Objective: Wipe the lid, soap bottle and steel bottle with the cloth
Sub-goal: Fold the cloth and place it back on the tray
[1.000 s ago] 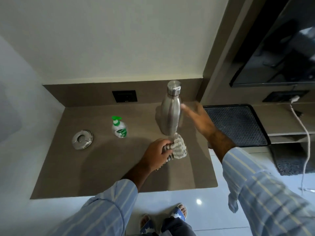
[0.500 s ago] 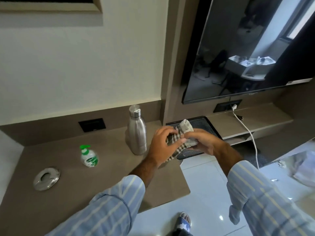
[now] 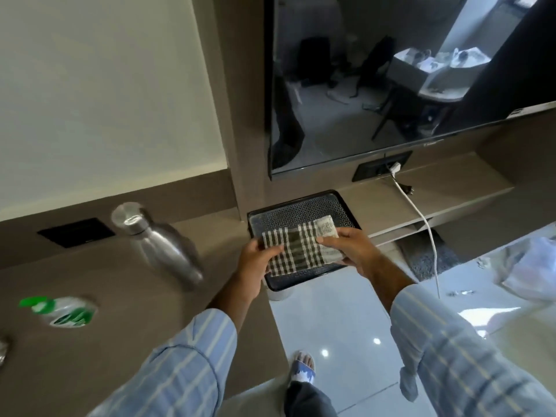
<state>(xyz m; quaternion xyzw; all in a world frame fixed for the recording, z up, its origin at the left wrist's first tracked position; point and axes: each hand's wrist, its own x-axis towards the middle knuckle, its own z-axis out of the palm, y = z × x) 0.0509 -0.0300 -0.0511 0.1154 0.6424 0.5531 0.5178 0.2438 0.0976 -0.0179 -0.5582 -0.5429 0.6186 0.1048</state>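
Observation:
A checked cloth (image 3: 301, 248) is stretched flat between both hands, held above the floor to the right of the brown counter (image 3: 120, 281). My left hand (image 3: 255, 260) grips its left edge, my right hand (image 3: 346, 248) its right edge. The steel bottle (image 3: 162, 248) stands on the counter left of my hands, blurred by motion. The soap bottle (image 3: 64, 311) with a green pump top stands further left. Only a sliver of the round steel lid (image 3: 3, 349) shows at the left frame edge.
A black tray (image 3: 301, 206) lies on the lower shelf behind the cloth. A large dark screen (image 3: 391, 85) hangs on the wall above. A white cable (image 3: 421, 224) drops from a socket to the tiled floor. A white bag (image 3: 532, 266) lies at the right.
The cloth left the counter and both hands spread it open flat. The view swung to the right, so the bottles and lid slid toward the left edge.

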